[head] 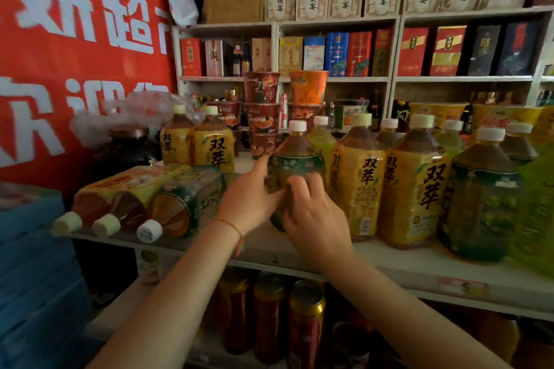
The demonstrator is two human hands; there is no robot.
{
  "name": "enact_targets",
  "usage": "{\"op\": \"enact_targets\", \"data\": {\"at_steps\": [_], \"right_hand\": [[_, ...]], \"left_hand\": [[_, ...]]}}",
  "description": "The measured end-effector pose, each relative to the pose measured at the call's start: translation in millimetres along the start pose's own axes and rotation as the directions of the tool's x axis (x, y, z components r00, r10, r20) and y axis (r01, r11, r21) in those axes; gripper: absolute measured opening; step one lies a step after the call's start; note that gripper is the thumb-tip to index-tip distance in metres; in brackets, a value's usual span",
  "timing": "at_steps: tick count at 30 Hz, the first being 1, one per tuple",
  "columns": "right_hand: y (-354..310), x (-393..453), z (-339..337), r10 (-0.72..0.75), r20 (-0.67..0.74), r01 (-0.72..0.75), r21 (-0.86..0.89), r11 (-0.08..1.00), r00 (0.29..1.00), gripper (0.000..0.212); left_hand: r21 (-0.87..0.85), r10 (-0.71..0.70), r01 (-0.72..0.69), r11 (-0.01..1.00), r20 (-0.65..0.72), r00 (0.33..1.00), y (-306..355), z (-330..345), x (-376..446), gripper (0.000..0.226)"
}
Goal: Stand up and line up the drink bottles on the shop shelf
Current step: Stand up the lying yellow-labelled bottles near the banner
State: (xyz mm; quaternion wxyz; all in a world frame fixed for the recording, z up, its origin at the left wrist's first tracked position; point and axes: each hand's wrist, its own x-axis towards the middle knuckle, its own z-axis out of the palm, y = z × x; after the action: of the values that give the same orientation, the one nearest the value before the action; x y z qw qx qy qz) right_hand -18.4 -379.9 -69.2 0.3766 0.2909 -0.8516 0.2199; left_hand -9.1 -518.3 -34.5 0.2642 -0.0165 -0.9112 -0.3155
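A green-labelled tea bottle with a white cap stands upright at the middle of the white shelf. My left hand grips its left side and my right hand wraps its lower front. Right of it stand several upright bottles, among them a yellow-labelled one and a green-labelled one. At the left, three bottles lie on their sides with caps toward me: two yellow-labelled and one green-labelled. Two yellow-labelled bottles stand behind them.
Stacked instant-noodle cups stand behind the held bottle. A dark jar under a plastic bag sits at the back left by a red banner. Boxed goods fill the upper shelves. Red cans stand on the lower shelf. Blue crates are at left.
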Motion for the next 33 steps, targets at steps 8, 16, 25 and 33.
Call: {"op": "enact_targets", "data": {"at_steps": [8, 16, 25, 33], "right_hand": [[-61, 12, 32, -0.113, 0.159, 0.089, 0.151, 0.985, 0.981, 0.069], [-126, 40, 86, -0.128, 0.362, 0.063, 0.188, 0.98, 0.924, 0.12], [-151, 42, 101, -0.039, 0.13, 0.065, -0.203, 0.977, 0.991, 0.099], [-170, 87, 70, 0.28, -0.092, -0.266, 0.138, 0.954, 0.956, 0.048]], "left_hand": [[0.232, 0.084, -0.067, 0.97, -0.06, 0.995, -51, -58, -15, 0.021], [0.405, -0.01, -0.065, 0.912, 0.181, 0.984, -130, -136, 6, 0.04], [-0.04, 0.163, -0.159, 0.986, 0.147, 0.976, -182, -142, 10, 0.054], [-0.16, 0.178, -0.182, 0.97, -0.036, 0.983, -185, -130, 4, 0.047]]}}
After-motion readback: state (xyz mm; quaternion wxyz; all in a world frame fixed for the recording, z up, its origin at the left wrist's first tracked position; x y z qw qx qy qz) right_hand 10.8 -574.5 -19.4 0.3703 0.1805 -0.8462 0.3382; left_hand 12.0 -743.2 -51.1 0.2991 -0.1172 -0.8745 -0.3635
